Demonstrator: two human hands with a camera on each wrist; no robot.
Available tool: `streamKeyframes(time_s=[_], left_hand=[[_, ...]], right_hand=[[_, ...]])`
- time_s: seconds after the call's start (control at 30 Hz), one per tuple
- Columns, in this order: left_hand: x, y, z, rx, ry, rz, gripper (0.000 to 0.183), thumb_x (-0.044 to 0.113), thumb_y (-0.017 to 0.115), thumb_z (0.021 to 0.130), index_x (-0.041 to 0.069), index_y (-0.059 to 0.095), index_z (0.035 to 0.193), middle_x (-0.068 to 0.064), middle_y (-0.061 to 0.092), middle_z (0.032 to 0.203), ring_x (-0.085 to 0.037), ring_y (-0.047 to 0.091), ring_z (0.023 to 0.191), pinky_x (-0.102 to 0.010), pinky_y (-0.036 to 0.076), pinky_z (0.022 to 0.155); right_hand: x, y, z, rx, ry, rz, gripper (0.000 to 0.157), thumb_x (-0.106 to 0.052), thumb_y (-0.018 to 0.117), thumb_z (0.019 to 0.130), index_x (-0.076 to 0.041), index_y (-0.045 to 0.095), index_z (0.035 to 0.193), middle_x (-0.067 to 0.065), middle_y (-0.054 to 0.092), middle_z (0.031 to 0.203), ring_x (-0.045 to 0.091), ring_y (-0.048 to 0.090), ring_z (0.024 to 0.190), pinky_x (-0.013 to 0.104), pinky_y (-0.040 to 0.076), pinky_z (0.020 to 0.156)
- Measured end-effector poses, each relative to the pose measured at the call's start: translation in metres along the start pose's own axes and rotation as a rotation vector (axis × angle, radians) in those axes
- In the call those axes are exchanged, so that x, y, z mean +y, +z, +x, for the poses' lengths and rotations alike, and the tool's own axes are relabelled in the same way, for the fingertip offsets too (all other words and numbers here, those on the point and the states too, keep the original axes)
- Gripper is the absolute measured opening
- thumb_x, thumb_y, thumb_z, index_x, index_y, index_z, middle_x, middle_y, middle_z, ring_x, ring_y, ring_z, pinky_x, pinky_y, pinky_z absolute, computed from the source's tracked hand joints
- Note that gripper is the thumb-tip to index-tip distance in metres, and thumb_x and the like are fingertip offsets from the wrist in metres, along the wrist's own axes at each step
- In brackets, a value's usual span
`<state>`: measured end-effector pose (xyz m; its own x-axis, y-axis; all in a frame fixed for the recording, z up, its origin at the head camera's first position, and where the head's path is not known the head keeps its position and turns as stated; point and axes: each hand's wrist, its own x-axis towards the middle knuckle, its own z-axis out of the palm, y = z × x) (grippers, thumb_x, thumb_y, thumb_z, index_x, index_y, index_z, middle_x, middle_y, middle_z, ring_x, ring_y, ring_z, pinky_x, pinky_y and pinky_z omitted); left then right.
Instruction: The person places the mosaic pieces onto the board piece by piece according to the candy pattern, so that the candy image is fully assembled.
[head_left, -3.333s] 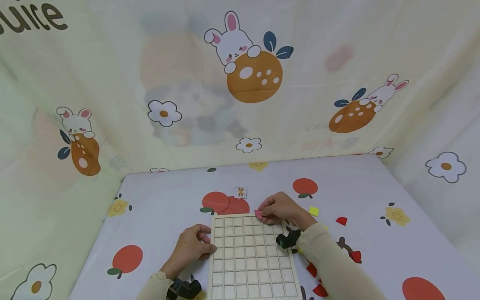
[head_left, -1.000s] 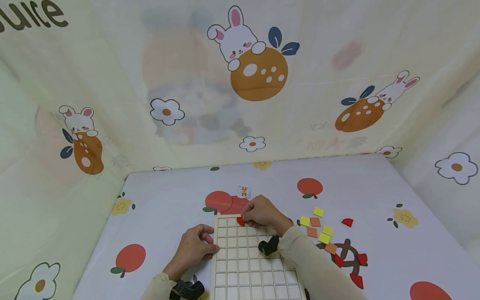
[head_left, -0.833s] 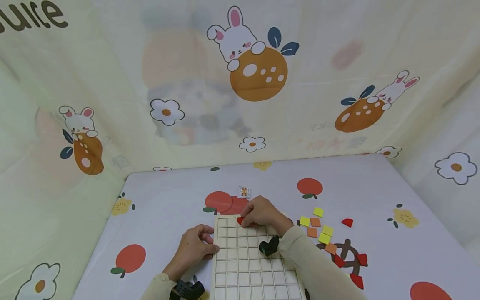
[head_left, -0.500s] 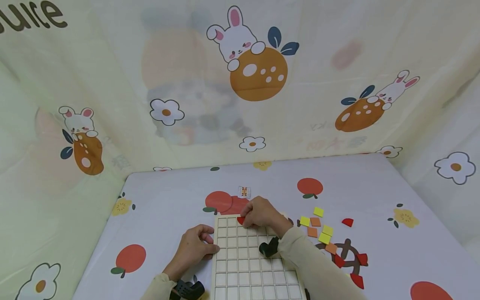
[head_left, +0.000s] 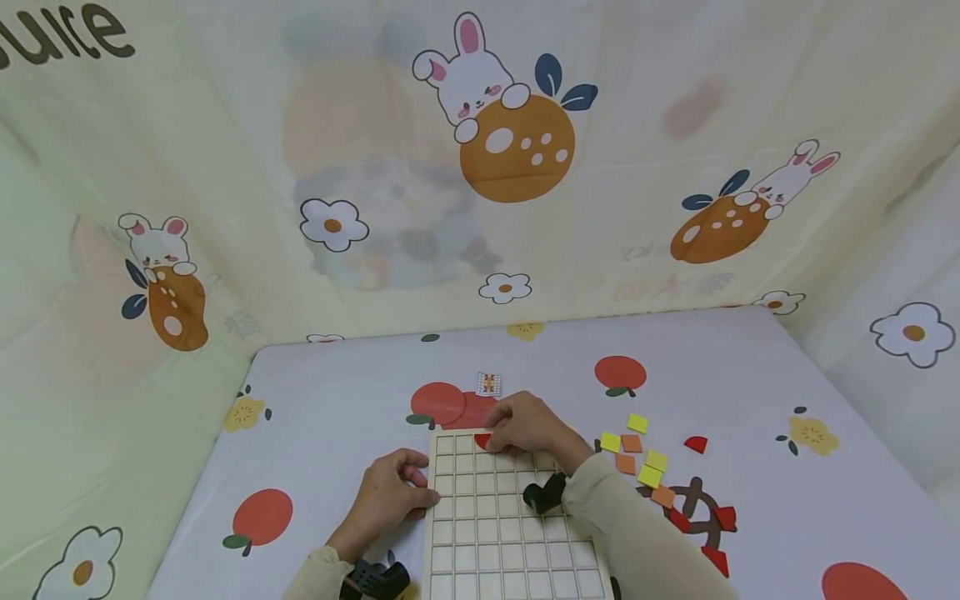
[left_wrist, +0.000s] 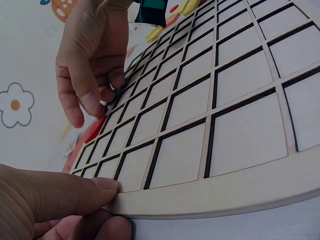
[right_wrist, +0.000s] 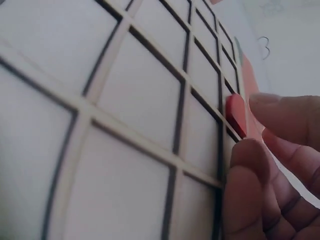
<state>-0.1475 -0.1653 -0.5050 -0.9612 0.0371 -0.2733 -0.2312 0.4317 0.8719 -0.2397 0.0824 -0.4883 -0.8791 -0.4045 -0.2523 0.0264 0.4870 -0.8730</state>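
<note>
Red tile [right_wrist: 237,116]: at bent fingertips of right hand [head_left: 527,425], grip unclear. Wooden grid board [head_left: 487,507]: edge pinched by left hand [head_left: 386,492].

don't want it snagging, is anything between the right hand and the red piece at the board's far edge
Nothing visible: the right hand has its fingertips right beside the red piece at the far row of the grid board, though contact is unclear. The loose yellow tiles lie off to the board's right.
</note>
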Motion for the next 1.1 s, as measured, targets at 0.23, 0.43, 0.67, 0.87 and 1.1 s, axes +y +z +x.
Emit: streamKeyframes(time_s=[0.23,0.43,0.67,0.87,1.1], left_hand=[[-0.001,-0.001,0.001,-0.005,0.003,-0.011,0.049,-0.002,0.088,0.077,-0.003,0.064,0.12,-0.009,0.062,0.09,-0.015,0.063,0.069,-0.032,0.061,0.059],[-0.002,0.0,0.001,-0.01,-0.002,-0.012,0.051,-0.001,0.088,0.077,-0.003,0.064,0.121,-0.009,0.062,0.09,-0.015,0.063,0.069,-0.032,0.061,0.059],[-0.004,0.001,0.002,0.002,-0.002,-0.012,0.052,-0.002,0.088,0.076,-0.003,0.065,0.122,-0.009,0.063,0.09,-0.015,0.064,0.068,-0.032,0.061,0.058],[-0.003,0.001,0.001,0.007,-0.004,-0.002,0.051,-0.003,0.088,0.076,-0.003,0.065,0.121,-0.008,0.063,0.09,-0.014,0.064,0.068,-0.032,0.061,0.058],[-0.001,0.002,0.001,0.013,-0.023,0.006,0.05,-0.003,0.088,0.076,-0.002,0.066,0.12,-0.008,0.063,0.089,-0.015,0.063,0.067,-0.032,0.06,0.057]], right_hand=[[0.011,-0.029,-0.011,0.055,-0.031,0.007,0.029,-0.012,0.078,0.091,-0.002,0.073,0.118,0.007,0.068,0.096,0.02,0.062,0.078,0.034,0.056,0.067],[0.023,-0.067,-0.034,0.168,0.02,-0.035,0.038,-0.023,0.075,0.095,-0.004,0.069,0.128,0.009,0.068,0.111,0.024,0.063,0.097,0.038,0.058,0.079],[0.044,-0.109,-0.062,0.245,0.012,-0.098,0.047,-0.025,0.075,0.096,0.0,0.064,0.135,0.018,0.067,0.124,0.032,0.063,0.111,0.035,0.057,0.083],[0.062,-0.131,-0.075,0.295,0.074,-0.163,0.041,-0.023,0.075,0.096,-0.001,0.067,0.13,0.016,0.066,0.118,0.031,0.061,0.105,0.032,0.055,0.076],[0.077,-0.137,-0.08,0.314,0.187,-0.211,0.042,-0.021,0.078,0.092,0.0,0.068,0.127,0.017,0.065,0.114,0.031,0.057,0.101,0.033,0.055,0.074]])
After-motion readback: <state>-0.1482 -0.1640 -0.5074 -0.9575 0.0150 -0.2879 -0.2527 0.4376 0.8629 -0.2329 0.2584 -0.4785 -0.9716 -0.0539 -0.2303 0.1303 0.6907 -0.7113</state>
